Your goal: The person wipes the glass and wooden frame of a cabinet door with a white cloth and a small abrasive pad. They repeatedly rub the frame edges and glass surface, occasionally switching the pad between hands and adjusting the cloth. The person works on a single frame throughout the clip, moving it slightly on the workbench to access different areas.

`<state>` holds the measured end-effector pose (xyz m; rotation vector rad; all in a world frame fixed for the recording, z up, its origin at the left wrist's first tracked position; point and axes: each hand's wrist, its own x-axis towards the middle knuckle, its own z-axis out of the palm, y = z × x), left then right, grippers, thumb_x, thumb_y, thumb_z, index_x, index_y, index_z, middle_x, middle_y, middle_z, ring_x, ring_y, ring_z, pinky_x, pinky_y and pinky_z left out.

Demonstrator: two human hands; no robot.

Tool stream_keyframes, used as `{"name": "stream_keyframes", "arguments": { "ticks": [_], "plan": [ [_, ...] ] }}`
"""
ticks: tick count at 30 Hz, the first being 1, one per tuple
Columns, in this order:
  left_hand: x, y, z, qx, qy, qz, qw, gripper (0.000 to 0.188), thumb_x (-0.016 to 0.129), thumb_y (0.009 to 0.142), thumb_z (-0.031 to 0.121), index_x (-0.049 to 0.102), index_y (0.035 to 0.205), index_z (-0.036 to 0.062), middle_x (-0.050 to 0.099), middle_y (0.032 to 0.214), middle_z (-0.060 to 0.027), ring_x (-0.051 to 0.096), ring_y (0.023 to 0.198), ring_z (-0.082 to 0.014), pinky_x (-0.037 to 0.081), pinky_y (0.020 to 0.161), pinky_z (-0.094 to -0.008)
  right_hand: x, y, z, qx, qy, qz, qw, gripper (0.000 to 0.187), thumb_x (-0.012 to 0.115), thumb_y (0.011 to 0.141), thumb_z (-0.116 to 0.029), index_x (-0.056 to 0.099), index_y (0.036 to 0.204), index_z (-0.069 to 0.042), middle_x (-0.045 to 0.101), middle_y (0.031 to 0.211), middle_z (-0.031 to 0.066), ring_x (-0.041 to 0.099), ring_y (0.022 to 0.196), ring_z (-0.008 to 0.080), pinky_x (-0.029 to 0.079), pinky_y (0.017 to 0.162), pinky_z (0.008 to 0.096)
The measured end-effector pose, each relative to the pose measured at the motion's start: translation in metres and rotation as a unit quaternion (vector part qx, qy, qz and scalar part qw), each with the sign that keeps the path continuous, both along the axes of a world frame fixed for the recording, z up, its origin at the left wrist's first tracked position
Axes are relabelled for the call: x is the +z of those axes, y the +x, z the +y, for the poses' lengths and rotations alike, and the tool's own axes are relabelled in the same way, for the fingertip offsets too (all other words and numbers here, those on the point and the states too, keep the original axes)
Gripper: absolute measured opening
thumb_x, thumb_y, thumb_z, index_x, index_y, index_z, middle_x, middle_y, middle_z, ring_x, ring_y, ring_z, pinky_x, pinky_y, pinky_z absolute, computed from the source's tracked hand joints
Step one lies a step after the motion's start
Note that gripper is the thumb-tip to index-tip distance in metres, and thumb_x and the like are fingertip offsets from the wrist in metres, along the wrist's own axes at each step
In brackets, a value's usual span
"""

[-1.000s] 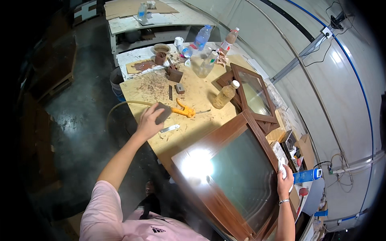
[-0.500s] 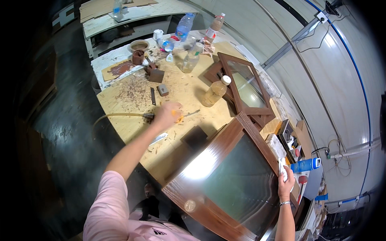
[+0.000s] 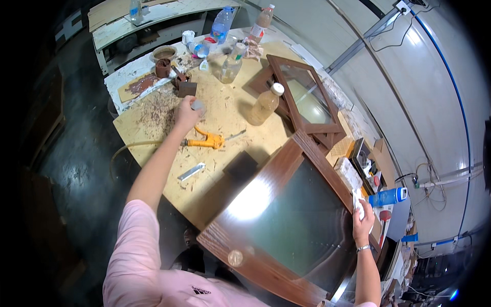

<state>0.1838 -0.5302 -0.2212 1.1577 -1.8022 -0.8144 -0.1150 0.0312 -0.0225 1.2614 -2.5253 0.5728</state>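
Observation:
My left hand (image 3: 186,115) reaches across the yellowish tabletop (image 3: 225,112), its fingers closed round a small grey block (image 3: 197,105). Just nearer to me lies an orange air blow gun (image 3: 207,140) with a thin metal nozzle and a yellowish hose. Over on the right, my right hand (image 3: 363,224) pinches a crumpled white cloth (image 3: 358,202) at the outer edge of a brown wooden door frame (image 3: 273,176). That frame holds a large glass pane (image 3: 307,220) and lies tilted in front of me.
A bottle of cloudy yellowish liquid (image 3: 266,106) stands beside a smaller glazed frame (image 3: 322,102). Farther back are a brown pot (image 3: 163,67), a bowl (image 3: 164,53) and several bottles. A metal strip (image 3: 192,171) lies near the front edge; a blue bottle (image 3: 387,197) rests beyond my right hand.
My left hand has left the orange blow gun, moved farther away and taken hold of the grey block. My right hand stays at the frame with the cloth. The view has shifted slightly.

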Motion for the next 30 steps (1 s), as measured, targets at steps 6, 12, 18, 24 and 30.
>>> {"name": "stream_keyframes", "arguments": {
  "ticks": [6,12,18,24,30],
  "plan": [
    [0.14,0.102,0.133,-0.157,0.148,0.276,0.937,0.037,0.063,0.091,0.006,0.057,0.128,0.0022,0.063,0.106,-0.0029,0.059,0.092,-0.0075,0.047,0.076,-0.023,-0.005,-0.004,0.011,0.002,-0.004,0.007,1.0,0.03,0.06,0.088,-0.015,0.064,0.116,-0.003,0.066,0.108,0.018,0.064,0.102,0.0353,0.048,0.09,0.0404],
    [0.194,0.18,0.309,-0.15,-0.006,0.164,0.975,0.041,0.073,0.081,0.002,0.06,0.12,-0.004,0.063,0.107,-0.0069,0.061,0.095,-0.0136,0.048,0.085,-0.0272,-0.013,-0.013,0.015,0.032,-0.021,0.035,0.999,0.029,0.062,0.089,-0.017,0.064,0.114,-0.004,0.066,0.105,0.0174,0.063,0.099,0.0361,0.048,0.088,0.042],
    [0.175,0.172,0.357,-0.034,-0.106,0.074,0.991,0.034,0.073,0.078,-0.003,0.063,0.11,-0.0047,0.063,0.1,-0.0093,0.062,0.091,-0.0153,0.049,0.081,-0.0268,-0.015,-0.013,0.01,0.03,-0.031,0.012,0.999,0.027,0.062,0.088,-0.017,0.065,0.113,-0.005,0.066,0.103,0.0174,0.063,0.098,0.036,0.049,0.086,0.0421],
    [0.176,0.157,0.404,-0.065,-0.181,0.051,0.98,0.032,0.077,0.071,0.004,0.064,0.099,-0.0015,0.066,0.093,-0.0142,0.066,0.084,-0.0257,0.051,0.073,-0.0329,-0.017,-0.017,0.015,0.027,-0.031,0.041,0.998,0.029,0.062,0.089,-0.021,0.065,0.114,-0.008,0.065,0.108,0.0161,0.063,0.1,0.036,0.05,0.085,0.0428],
    [0.181,0.165,0.363,0.017,-0.165,0.041,0.985,0.024,0.071,0.075,-0.002,0.064,0.097,-0.0015,0.065,0.09,-0.0099,0.063,0.081,-0.0197,0.05,0.072,-0.0303,-0.016,-0.017,0.016,0.029,-0.025,0.056,0.998,0.03,0.062,0.089,-0.022,0.064,0.115,-0.008,0.065,0.107,0.0164,0.063,0.098,0.0368,0.05,0.083,0.0438]
  ]
}}
